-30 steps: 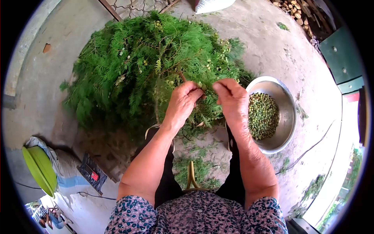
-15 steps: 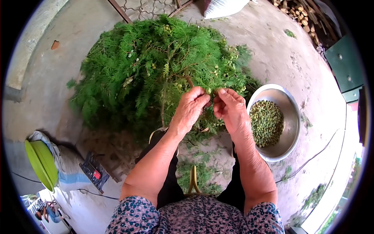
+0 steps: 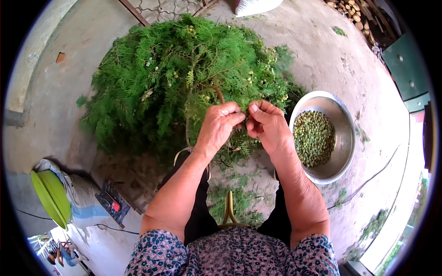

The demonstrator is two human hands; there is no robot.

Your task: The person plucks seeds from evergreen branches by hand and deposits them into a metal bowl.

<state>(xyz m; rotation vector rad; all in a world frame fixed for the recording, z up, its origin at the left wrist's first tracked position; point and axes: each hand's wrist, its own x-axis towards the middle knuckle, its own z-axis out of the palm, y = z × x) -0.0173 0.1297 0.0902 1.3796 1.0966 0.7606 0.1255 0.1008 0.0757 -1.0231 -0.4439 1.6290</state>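
And the hands meet almost tip to tip, the left hand (image 3: 222, 123) pinched shut on the near edge of the green branches (image 3: 170, 69), the right hand (image 3: 269, 125) curled with thumb and forefinger closed together, anything between them too small to tell! The heap sprawls from the hands toward 11 o'clock, its long axis running roughly 9 to 3, while one bare brown stem (image 3: 219, 94) slants from 11 down to 5, right at the left hand's fingers; the metal basin (image 3: 343, 142) sits at 3 o'clock.
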